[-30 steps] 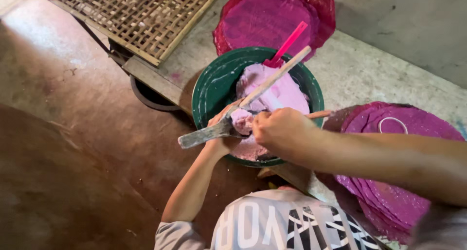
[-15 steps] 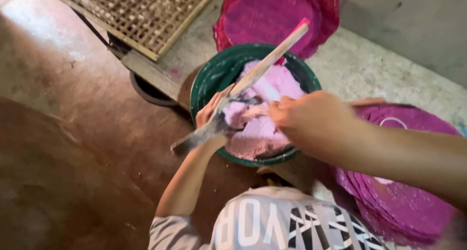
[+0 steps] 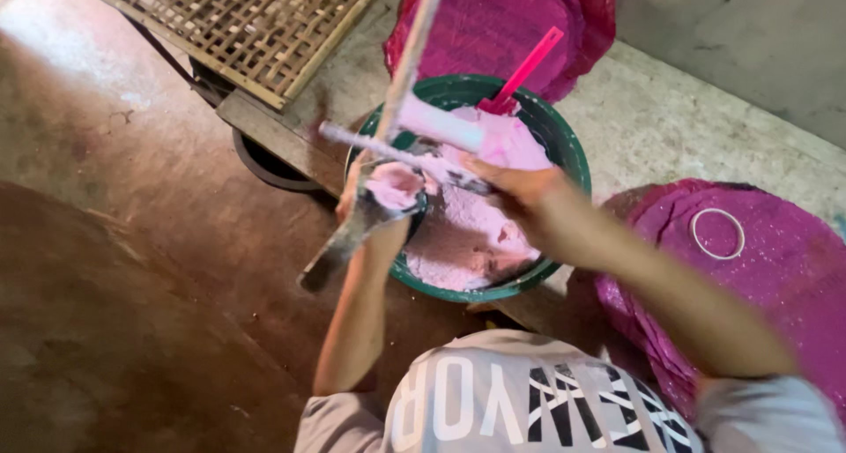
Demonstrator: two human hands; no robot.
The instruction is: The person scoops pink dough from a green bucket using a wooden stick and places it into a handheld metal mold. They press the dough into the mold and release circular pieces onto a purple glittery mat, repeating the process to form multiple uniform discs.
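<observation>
the long wooden stick (image 3: pixel 401 92) has swung from a shallow slant to nearly upright. the right hand (image 3: pixel 520 193) now draws a thin rod (image 3: pixel 388 153) across it, scraping pink paste (image 3: pixel 476 224), and the left hand (image 3: pixel 374 202) has lifted at the basin's (image 3: pixel 564 149) left rim.

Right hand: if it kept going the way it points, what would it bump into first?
Probably the thin stick it reaches toward, just past the right hand, above the pink dough in the green bowl. The blur makes depth unsure.

head cam | steep downward look | close above green basin (image 3: pixel 564 144) | basin sits centre frame
</observation>
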